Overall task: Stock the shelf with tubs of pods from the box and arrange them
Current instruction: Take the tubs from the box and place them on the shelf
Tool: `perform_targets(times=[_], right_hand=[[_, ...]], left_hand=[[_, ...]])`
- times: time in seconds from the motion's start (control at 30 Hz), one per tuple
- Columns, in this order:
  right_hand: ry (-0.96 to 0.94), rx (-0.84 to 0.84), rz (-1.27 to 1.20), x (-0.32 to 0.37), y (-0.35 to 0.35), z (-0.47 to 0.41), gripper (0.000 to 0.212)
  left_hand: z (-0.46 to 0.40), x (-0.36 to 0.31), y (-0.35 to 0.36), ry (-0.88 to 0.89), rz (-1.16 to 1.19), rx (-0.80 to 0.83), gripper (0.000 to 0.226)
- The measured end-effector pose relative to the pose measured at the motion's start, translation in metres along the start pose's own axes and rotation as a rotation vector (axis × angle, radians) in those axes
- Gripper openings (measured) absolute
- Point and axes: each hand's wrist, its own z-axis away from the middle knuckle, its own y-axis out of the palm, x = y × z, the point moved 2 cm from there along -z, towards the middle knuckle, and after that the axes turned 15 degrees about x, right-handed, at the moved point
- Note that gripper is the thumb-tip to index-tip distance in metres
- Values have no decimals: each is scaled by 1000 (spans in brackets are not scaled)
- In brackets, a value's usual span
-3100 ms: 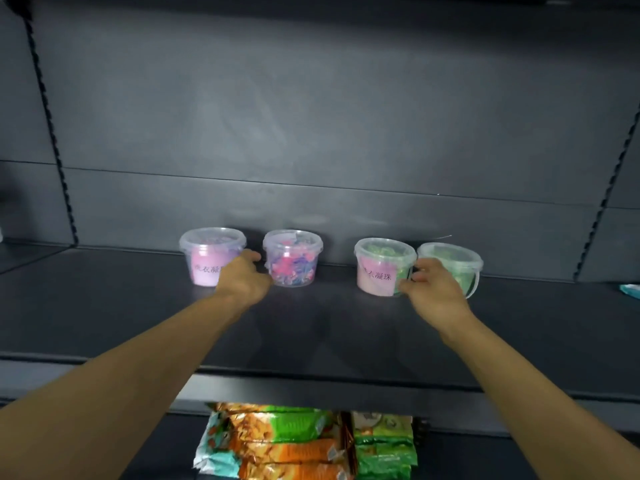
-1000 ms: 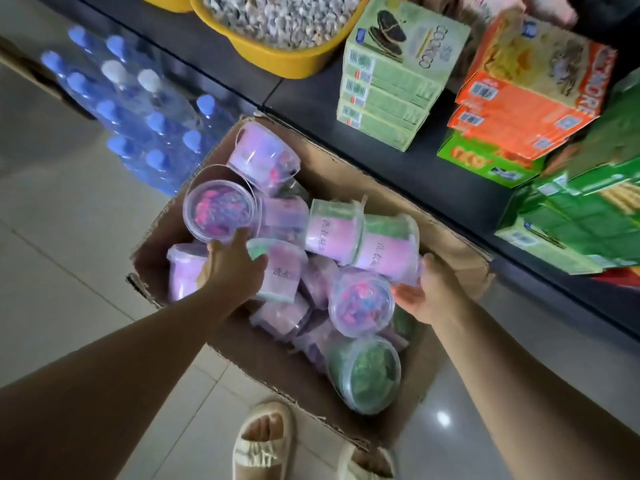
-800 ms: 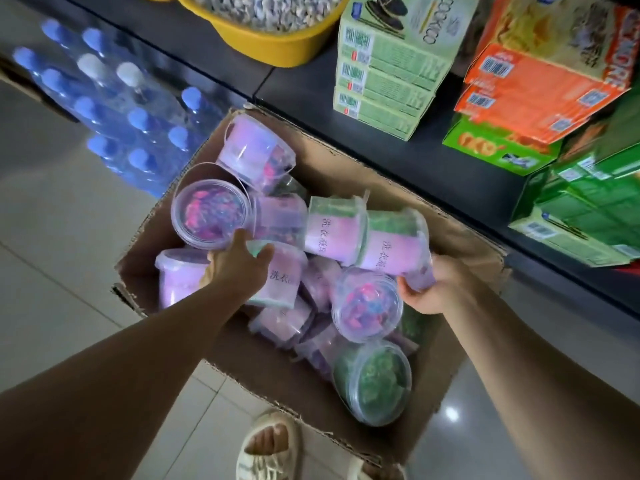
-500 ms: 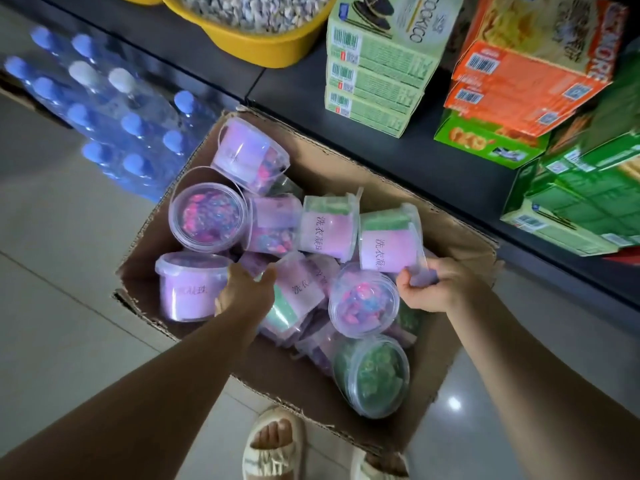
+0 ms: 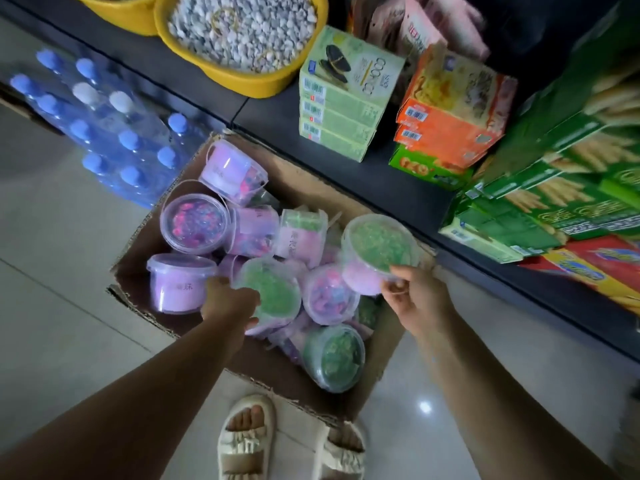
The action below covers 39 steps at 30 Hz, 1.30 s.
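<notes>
Cardboard box [image 5: 162, 244]: each hand's grip clasps a round clear-plastic tub, left [image 5: 230, 303], right [image 5: 417, 304].

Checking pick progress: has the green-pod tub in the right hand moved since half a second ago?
Yes. The right hand has lifted the green-pod tub upward, off the pile in the box.

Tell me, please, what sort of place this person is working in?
Most likely a small grocery shop: dark shelving carries stacked biscuit boxes, a shrink-wrapped pack of water bottles sits on the floor, and an open cardboard box of pod tubs awaits stocking.
</notes>
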Motion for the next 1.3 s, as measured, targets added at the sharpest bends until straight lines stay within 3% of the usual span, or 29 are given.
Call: perform_targets(times=[0.17,0.33,0.6,0.77,1.03,1.3], right_hand=[[-98,-65,123,42,5,72,23],[-190,15,94,99,13,168,22],[-443,123,92,194,22,347,29],[-563,115,-8,244,19,466,35],[-791,122,-114,293,-36,645,33],[-1008,55,-295,336,-124,773,27]], left_hand=[[73,-43,-11,135,61,98,39],[193,-101,-16,258,51,175,11],[378,-197,-31,456,67,251,24],[499,-248,-34,594,48,388,23],[673,-288,-22,742,27,638,16],[832,-301,38,827,17,933,14]])
